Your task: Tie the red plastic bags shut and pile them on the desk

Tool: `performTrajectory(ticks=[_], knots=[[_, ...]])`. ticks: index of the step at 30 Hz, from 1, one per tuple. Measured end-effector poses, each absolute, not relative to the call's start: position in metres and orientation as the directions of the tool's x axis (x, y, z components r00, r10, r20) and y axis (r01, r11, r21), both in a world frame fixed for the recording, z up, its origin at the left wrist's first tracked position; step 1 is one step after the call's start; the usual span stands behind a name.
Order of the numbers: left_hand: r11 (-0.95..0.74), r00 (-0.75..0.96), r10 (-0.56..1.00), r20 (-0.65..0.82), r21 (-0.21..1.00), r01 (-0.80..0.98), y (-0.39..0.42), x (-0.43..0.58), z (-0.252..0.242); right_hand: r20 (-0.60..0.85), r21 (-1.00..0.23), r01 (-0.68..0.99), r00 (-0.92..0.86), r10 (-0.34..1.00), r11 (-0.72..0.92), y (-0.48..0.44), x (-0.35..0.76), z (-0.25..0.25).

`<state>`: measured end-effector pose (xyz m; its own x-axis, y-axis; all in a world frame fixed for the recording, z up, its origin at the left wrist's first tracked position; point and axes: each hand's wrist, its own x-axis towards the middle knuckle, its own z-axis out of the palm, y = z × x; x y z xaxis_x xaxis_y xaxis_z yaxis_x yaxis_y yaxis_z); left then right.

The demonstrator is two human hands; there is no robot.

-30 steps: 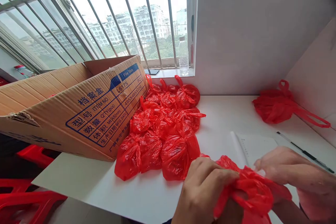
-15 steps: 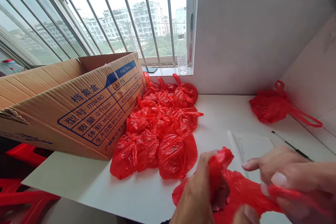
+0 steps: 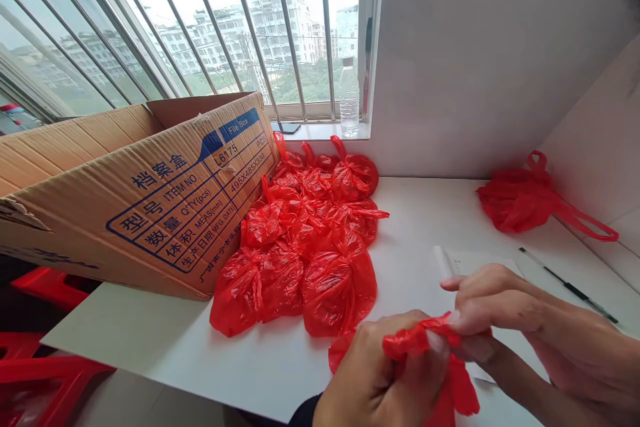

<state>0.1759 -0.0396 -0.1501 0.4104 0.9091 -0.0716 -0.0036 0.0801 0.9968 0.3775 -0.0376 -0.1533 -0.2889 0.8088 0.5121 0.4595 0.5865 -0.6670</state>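
Near the front edge of the table, a thin red plastic bag is gathered between my two hands. My left hand is closed around the bunched top of the bag, with a twisted end poking out over the thumb. The fingertips of my right hand pinch the red plastic right beside the left thumb, its index finger held out. Much of the bag is hidden behind my hands, and its contents cannot be made out. To the left, several knotted red bags stand packed together, full and rounded.
A large open cardboard box stands left of the knotted bags. Under my right hand lies a white notepad, with a black pen beyond. A heap of red bags lies by the wall. A water bottle and phone rest on the windowsill.
My right hand has moved left to meet my left hand. The plastic stretched between them is now bunched up, with both hands pinching it close together.
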Motion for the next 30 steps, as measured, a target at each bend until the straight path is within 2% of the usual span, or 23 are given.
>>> performTrajectory(ticks=[3, 5, 7, 10, 12, 16, 19, 23, 26, 30], knots=[[0.319, 0.525, 0.831, -0.182, 0.930, -0.183, -0.023, 0.172, -0.154, 0.517, -0.715, 0.399, -0.250, 0.819, 0.574, -0.040, 0.377, -0.156], [0.356, 0.550, 0.820, -0.160, 0.895, -0.270, -0.015, 0.169, -0.155, 0.485, -0.741, 0.376, -0.275, 0.830, 0.557, -0.041, 0.375, -0.154], [0.290, 0.523, 0.843, -0.124, 0.924, -0.249, -0.011, 0.167, -0.151, 0.436, -0.750, 0.406, -0.292, 0.851, 0.523, -0.041, 0.374, -0.153], [0.224, 0.521, 0.844, -0.128, 0.966, -0.125, -0.013, 0.167, -0.143, 0.400, -0.742, 0.491, -0.222, 0.889, 0.457, -0.035, 0.370, -0.151], [0.159, 0.516, 0.851, -0.097, 0.984, -0.077, -0.014, 0.168, -0.140, 0.369, -0.763, 0.488, -0.209, 0.906, 0.424, -0.029, 0.366, -0.152], [-0.155, 0.511, 0.848, 0.144, 0.988, -0.021, -0.014, 0.165, -0.151, 0.136, -0.875, 0.403, -0.326, 0.936, 0.267, -0.018, 0.358, -0.156], [-0.375, 0.458, 0.839, 0.293, 0.922, 0.098, -0.014, 0.164, -0.166, 0.045, -0.893, 0.404, -0.363, 0.931, 0.200, -0.015, 0.355, -0.159], [-0.572, 0.269, 0.819, 0.507, 0.755, 0.320, -0.020, 0.167, -0.180, 0.067, -0.924, 0.311, -0.446, 0.893, 0.224, -0.012, 0.353, -0.159], [-0.586, 0.244, 0.808, 0.537, 0.686, 0.432, -0.024, 0.168, -0.187, 0.037, -0.950, 0.249, -0.510, 0.860, 0.188, -0.009, 0.353, -0.158], [-0.623, 0.340, 0.777, 0.530, 0.569, 0.537, -0.020, 0.164, -0.192, -0.018, -0.957, 0.258, -0.510, 0.860, 0.134, -0.006, 0.352, -0.159]])
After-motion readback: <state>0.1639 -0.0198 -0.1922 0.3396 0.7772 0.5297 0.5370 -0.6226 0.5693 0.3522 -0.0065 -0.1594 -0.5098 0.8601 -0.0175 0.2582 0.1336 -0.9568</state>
